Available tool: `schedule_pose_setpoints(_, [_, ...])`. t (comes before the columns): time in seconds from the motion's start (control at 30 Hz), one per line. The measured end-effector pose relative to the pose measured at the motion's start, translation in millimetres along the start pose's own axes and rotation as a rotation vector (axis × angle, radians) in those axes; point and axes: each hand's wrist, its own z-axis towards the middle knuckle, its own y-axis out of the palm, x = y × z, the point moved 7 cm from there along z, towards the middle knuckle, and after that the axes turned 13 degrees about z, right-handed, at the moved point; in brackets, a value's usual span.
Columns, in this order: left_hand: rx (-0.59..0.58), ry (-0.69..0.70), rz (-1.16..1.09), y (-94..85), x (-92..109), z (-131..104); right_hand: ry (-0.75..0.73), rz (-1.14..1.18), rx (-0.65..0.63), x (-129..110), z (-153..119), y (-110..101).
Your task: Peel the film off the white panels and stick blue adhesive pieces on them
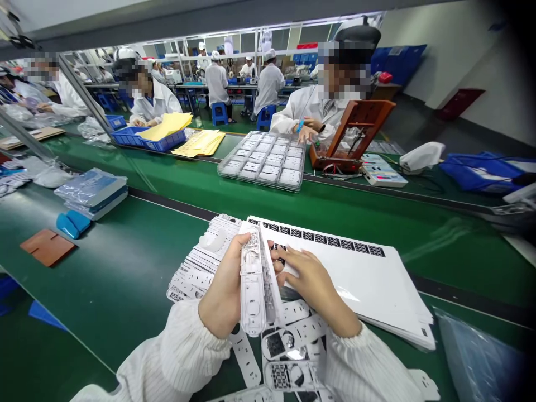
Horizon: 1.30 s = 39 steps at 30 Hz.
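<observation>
My left hand (226, 279) is wrapped round white, elongated plastic shells that look like remote-control housings. The front shell (252, 296) shows its ribbed inner side and stands nearly upright, with a second shell (272, 285) leaning against its right. Close by on the right, my right hand (307, 276) has its fingers bent together near the second shell's edge; what they pinch, if anything, is hidden. A black patterned patch (280, 254) shows by those fingertips. Behind the hand lies a stack of white sheets (360, 285) with a row of black patterned labels (322, 239) along the top.
Many flat white shells (192, 273) overlap left of my hands; loose perforated white panels (293, 340) lie below. Farther left are a blue plastic-wrapped stack (92, 192) and a brown pad (48, 247). Across the bench, a co-worker (293, 109) reaches over a compartmented clear tray (263, 159).
</observation>
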Motion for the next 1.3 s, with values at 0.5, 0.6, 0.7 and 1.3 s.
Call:
schedule_pose_setpoints(0.5, [-0.330, -0.024, -0.202, 17.5, 0.4, -13.5, 0.143, 0.065, 0.096, -14.5, -5.8, -17.9])
schedule_pose_setpoints(0.6, [-0.425, -0.029, -0.324, 22.1, -0.9, -16.4, 0.177, 0.160, 0.120, -11.8, -7.8, -20.0])
schedule_pose_setpoints(0.7, [-0.469, -0.011, -0.365, 24.5, -3.1, -17.6, 0.213, 0.286, 0.156, -3.1, -8.3, -18.8])
schedule_pose_setpoints(1.3, [-0.062, -0.276, 0.053, 7.7, -68.4, -4.2, 0.025, 0.935, 0.484, -69.7, -80.0, -102.8])
